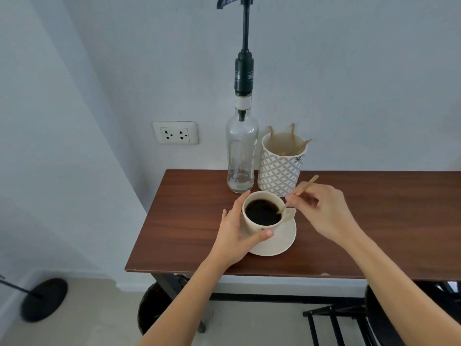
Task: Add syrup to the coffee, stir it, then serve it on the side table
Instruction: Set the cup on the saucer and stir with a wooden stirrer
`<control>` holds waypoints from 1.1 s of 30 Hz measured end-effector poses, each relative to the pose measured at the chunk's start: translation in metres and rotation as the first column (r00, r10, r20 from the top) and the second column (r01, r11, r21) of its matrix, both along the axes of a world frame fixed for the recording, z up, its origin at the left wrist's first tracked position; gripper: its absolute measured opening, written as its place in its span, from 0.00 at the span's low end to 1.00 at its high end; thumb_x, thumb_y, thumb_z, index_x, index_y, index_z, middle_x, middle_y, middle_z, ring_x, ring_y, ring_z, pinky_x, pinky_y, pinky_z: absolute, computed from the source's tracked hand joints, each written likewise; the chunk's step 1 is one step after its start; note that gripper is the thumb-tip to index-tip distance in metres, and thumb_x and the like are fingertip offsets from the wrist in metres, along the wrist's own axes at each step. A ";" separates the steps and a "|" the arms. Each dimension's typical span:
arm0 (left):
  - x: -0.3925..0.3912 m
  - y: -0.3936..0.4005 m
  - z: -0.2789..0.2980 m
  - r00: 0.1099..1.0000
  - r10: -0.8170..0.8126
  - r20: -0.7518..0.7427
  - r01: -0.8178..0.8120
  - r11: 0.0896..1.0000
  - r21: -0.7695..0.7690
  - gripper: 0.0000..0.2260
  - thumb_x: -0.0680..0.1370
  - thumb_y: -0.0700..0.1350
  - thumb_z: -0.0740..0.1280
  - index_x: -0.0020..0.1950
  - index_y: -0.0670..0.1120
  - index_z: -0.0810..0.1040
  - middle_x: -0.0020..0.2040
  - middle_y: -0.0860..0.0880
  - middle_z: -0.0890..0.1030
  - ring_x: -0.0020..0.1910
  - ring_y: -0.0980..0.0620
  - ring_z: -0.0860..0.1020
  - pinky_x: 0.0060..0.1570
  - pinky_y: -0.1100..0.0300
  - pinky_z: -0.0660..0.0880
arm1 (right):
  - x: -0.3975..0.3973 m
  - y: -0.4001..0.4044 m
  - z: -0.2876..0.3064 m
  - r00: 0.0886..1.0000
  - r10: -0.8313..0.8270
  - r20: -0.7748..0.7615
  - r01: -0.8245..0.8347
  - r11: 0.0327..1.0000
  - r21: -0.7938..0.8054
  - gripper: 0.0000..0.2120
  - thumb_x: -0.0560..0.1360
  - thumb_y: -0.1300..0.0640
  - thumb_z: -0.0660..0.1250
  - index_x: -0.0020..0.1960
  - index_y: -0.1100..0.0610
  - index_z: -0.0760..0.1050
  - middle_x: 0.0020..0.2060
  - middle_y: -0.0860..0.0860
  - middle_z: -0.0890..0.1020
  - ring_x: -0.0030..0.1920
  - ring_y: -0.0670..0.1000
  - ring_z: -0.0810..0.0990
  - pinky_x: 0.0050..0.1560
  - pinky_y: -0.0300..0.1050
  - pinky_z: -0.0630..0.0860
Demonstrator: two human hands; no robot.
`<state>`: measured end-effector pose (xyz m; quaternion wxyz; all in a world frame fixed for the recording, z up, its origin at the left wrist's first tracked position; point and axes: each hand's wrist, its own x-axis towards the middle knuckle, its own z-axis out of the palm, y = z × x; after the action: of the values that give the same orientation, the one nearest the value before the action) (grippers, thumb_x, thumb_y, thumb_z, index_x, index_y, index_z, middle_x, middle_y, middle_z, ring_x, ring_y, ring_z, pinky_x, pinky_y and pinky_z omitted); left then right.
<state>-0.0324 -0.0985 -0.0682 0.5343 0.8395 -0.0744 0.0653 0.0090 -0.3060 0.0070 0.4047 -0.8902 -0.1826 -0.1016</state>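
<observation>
A cream cup (259,227) full of black coffee (262,212) stands on a cream saucer (284,239) on the brown wooden table (187,221). My left hand (233,233) wraps around the cup's left side, thumb on its front. My right hand (324,208) pinches a wooden stir stick (308,185) whose lower end dips into the coffee at the cup's right rim. Behind the cup stands a clear glass syrup bottle (240,156) with a tall black pump (244,71), nearly empty.
A patterned white cup (280,171) holding several wooden stir sticks stands right of the bottle, against the wall. A wall socket (175,133) is at the left. Under the table are a dark bin (154,308) and a black rack (336,325). A black round stand base (45,299) lies on the floor at left.
</observation>
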 end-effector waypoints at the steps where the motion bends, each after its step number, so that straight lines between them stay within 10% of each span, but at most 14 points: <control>1: 0.000 0.000 0.000 1.000 -0.002 0.001 0.002 1.000 0.003 0.35 0.68 0.68 0.72 0.68 0.80 0.55 0.70 0.69 0.71 0.72 0.70 0.65 0.79 0.38 0.45 | -0.003 0.001 0.001 0.999 0.023 -0.027 -0.022 1.000 0.011 0.06 0.75 0.55 0.73 0.39 0.52 0.83 0.34 0.42 0.85 0.34 0.40 0.78 0.36 0.29 0.69; 6: 0.000 0.001 -0.002 1.000 -0.001 0.007 0.001 1.000 0.010 0.36 0.68 0.68 0.72 0.69 0.78 0.55 0.69 0.71 0.71 0.72 0.69 0.66 0.78 0.37 0.48 | -0.005 0.027 0.002 0.992 0.061 -0.111 -0.039 0.982 0.187 0.04 0.71 0.59 0.76 0.40 0.55 0.82 0.35 0.46 0.86 0.38 0.42 0.85 0.43 0.35 0.77; 33: 0.000 0.001 -0.004 0.999 0.021 0.038 -0.020 1.000 -0.019 0.37 0.68 0.72 0.72 0.72 0.74 0.57 0.72 0.65 0.72 0.73 0.60 0.69 0.75 0.39 0.62 | -0.002 0.026 0.011 0.991 0.107 -0.082 -0.101 0.992 0.079 0.05 0.71 0.58 0.77 0.38 0.52 0.82 0.31 0.43 0.84 0.34 0.37 0.80 0.39 0.27 0.71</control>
<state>-0.0321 -0.0972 -0.0725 0.5400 0.8337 -0.0753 0.0875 0.0066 -0.2797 0.0183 0.4498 -0.8674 -0.2072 -0.0488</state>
